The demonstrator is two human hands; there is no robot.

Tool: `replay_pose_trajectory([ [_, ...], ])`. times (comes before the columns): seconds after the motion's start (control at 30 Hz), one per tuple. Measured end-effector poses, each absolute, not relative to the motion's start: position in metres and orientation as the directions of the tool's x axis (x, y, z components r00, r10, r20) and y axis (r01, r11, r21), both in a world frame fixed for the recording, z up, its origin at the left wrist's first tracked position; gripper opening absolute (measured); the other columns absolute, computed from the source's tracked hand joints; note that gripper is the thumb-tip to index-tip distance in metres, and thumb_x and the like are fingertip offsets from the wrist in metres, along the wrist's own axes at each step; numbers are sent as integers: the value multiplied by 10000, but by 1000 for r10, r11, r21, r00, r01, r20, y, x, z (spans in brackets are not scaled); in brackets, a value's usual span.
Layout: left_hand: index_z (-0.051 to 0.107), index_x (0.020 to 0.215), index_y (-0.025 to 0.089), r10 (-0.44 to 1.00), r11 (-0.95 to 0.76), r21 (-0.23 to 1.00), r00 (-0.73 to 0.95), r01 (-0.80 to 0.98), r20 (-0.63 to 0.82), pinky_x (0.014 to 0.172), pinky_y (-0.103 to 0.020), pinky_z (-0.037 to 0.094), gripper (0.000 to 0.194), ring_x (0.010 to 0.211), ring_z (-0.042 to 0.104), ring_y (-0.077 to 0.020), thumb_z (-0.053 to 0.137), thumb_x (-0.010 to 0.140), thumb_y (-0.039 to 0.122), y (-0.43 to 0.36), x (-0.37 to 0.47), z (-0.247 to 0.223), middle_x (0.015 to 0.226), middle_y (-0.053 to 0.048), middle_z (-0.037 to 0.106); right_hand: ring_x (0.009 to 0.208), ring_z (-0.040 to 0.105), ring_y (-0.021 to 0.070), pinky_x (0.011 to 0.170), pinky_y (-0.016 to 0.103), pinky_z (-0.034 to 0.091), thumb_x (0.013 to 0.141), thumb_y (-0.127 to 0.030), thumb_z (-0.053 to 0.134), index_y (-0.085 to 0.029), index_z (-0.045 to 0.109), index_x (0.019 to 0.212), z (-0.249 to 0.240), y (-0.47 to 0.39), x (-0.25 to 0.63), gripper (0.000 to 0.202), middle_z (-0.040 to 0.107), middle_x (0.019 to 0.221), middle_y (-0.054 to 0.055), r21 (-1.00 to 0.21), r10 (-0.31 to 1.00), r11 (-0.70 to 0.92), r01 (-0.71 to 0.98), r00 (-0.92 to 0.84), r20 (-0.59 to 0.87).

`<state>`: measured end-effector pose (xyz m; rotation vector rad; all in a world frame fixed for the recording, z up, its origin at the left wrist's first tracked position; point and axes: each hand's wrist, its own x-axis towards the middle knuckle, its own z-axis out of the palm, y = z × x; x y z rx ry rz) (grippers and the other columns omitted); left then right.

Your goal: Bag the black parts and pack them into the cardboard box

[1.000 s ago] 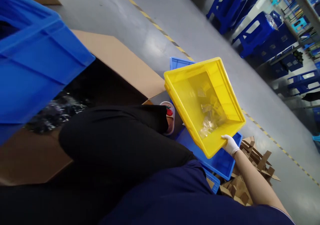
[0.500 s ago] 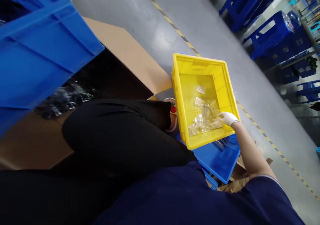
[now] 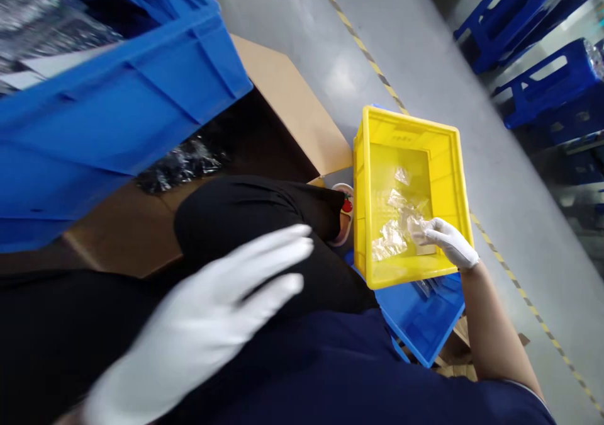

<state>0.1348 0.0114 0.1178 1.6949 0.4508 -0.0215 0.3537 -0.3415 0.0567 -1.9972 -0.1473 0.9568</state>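
Observation:
My right hand (image 3: 448,241), in a white glove, is over the yellow bin (image 3: 372,274) at the right. Its thumb and fingers pinch a small clear plastic bag (image 3: 416,226), raised a little from the bin floor. Several more clear bags (image 3: 391,241) lie loosely in the bin beneath and beside it. Nearer to me, my left hand (image 3: 202,311), also gloved in white, hovers above my lap. Its fingers are stretched out and nothing shows in them; motion blurs it slightly.
A large blue crate (image 3: 117,116) with plastic-wrapped items stands at upper left, over an open cardboard box (image 3: 297,104) holding dark wrapped items. Under the yellow bin is a blue tray (image 3: 419,324). Blue stools (image 3: 547,85) stand beyond a striped floor line (image 3: 363,44).
My left hand has come into view from below. My right hand now lifts a clear bag slightly. The whole scene has shifted rightward in view, showing more of the blue crate.

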Motion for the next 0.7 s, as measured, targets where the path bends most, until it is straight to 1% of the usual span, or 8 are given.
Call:
replay_pose_trajectory([
  [0.07,629,1333,275,72,3,931,929,365,-364,1167,-404,412,544,1271,580,-255,723,833,467,-21,158,110,1357,-47,632,986,691,251,822,362,533,847,-492,717,-204,508,841,76,-313,333,356,664,1025,46,-855,511,-392,-339,693,-509],
  [0.1,525,1428,219,11,150,890,900,430,-437,1097,-417,487,724,1248,597,-268,762,790,468,-37,170,106,1371,-101,615,1024,682,257,845,374,529,851,-476,728,-203,522,838,83,-298,322,342,665,1107,65,-879,535,-348,-326,700,-472],
  [0.17,482,1414,145,-19,337,830,884,445,-466,1001,-418,548,857,1172,638,-281,843,693,434,-61,190,99,1333,-162,622,1086,653,256,908,393,506,864,-442,738,-203,542,813,93,-269,301,313,660,1183,80,-924,575,-292,-246,727,-376],
  [0.23,583,1222,114,43,450,818,906,359,-421,937,-393,567,625,1063,677,-258,813,725,415,-72,200,91,1194,-155,685,1056,649,236,934,399,493,869,-414,748,-212,534,785,95,-245,284,306,682,1099,63,-954,594,-218,-207,747,-298],
  [0.3,641,1010,120,133,473,836,915,279,-380,871,-352,574,371,949,696,-222,751,788,395,-72,200,86,1048,-117,724,969,660,216,900,398,513,807,-384,821,-239,558,888,92,-228,274,311,686,1045,33,-954,607,-123,-273,740,-290],
  [0.43,699,921,152,216,299,924,926,239,-310,896,-314,539,217,941,697,-205,730,807,333,-56,186,80,984,-70,743,917,667,205,863,382,546,540,-289,988,-314,536,1288,84,-206,274,875,686,1050,3,-889,664,-104,-446,634,-396],
  [0.57,703,834,168,170,175,941,932,291,-320,726,-268,521,149,740,660,-170,698,832,317,-43,173,81,799,-39,716,772,654,183,734,331,554,634,-344,935,-204,691,869,83,-195,273,366,693,825,3,-861,679,-210,-463,565,-469],
  [0.7,702,796,172,116,220,911,918,349,-379,608,-223,479,160,602,587,-126,684,842,324,-34,162,85,675,-12,657,640,585,140,646,278,503,645,-375,913,-199,627,704,77,-194,270,341,640,695,-19,-879,670,-136,-457,611,-421],
])
